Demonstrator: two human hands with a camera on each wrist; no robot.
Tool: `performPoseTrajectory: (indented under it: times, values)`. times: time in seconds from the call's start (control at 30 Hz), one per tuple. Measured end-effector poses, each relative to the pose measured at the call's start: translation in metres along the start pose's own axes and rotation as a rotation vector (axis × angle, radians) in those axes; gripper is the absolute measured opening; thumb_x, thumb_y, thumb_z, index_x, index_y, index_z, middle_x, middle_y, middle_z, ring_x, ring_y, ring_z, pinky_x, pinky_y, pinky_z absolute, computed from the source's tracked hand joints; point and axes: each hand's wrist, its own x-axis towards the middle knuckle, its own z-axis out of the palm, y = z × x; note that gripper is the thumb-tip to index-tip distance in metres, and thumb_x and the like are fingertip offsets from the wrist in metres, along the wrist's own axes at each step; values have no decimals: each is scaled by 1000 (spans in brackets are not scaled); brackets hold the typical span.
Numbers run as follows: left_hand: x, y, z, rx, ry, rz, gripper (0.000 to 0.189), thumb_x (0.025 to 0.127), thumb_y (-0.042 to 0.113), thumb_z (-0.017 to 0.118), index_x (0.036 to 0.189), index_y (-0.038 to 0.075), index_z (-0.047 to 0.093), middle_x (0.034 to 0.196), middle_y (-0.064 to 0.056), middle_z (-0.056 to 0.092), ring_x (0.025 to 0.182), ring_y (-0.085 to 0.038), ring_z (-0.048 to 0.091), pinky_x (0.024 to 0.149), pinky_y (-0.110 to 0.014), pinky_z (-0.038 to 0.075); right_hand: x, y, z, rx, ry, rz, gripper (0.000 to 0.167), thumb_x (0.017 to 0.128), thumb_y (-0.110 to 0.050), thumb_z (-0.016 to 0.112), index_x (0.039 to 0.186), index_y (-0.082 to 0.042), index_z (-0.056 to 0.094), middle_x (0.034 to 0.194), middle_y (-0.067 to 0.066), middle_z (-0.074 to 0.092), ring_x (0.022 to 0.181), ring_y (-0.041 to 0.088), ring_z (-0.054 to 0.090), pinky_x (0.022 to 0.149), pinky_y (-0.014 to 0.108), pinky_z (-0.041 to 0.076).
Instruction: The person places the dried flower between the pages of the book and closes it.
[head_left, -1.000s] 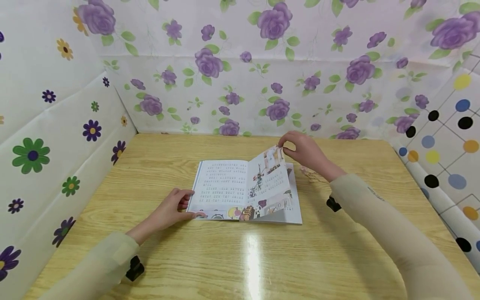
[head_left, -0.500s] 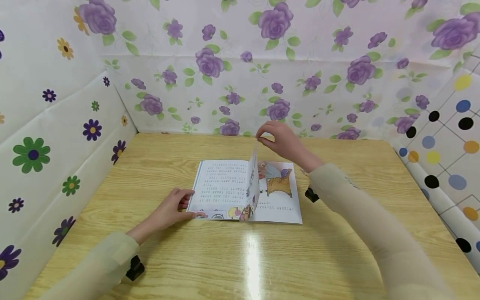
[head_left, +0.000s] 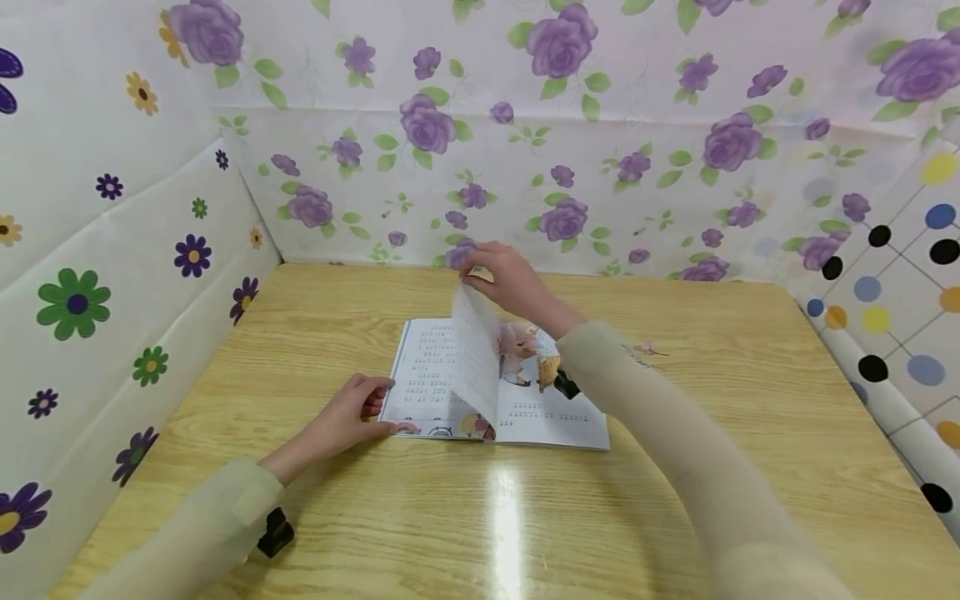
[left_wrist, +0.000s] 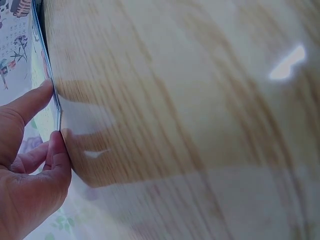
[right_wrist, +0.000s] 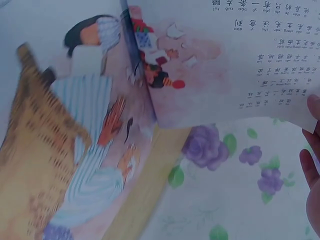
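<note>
An illustrated book lies open on the wooden table. At its left edge my left hand holds the lower corner; the left wrist view shows the thumb on the page side and curled fingers at the edge. My right hand pinches the upper corner of a single page, which stands raised and leans over the left side. In the right wrist view the lifted page shows printed text and small figures, with the right hand at the frame's right edge. Beneath it a picture of a basket shows on the right page.
A small dried flower sprig lies on the table to the right of the book. Flower-patterned sheeting stands behind the table, and more patterned walls flank both sides.
The right hand has moved left with the page, swinging it from the right side past upright toward the left. More of the right page's picture shows. The left hand stays at the book's edge.
</note>
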Motion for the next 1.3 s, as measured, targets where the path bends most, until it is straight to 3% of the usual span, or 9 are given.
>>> performPoseTrajectory:
  times: [0.27,0.53,0.87,1.3]
  values:
    - [0,1,-1,-9,-9,5,64,83,17,80,135,-6,51,107,-13,50,93,-18,49,79,-25,50,18,-3,27,-12,-72,-19,8,93,-17,69,99,-13,72,102,2,71,103,20,63,98,33,49]
    - [-1,0,-4,-31,-16,-11,63,84,16,79,136,-5,50,111,-15,50,96,-19,50,80,-25,50,32,-3,58,16,-140,18,8,94,-17,68,99,-14,72,102,2,70,102,23,63,91,32,49]
    - [-2,-2,-4,-74,-42,1,62,86,11,77,139,-5,47,118,-16,49,105,-22,55,88,-30,53,34,-5,90,21,-185,72,7,94,-16,68,97,-13,73,101,3,69,98,21,63,89,31,49]
    - [1,-2,1,-90,-30,-17,68,81,6,80,139,-7,47,117,-17,49,102,-22,54,87,-26,53,30,-7,112,-75,-265,151,6,94,-17,68,95,-18,74,101,0,68,99,19,59,92,34,48]
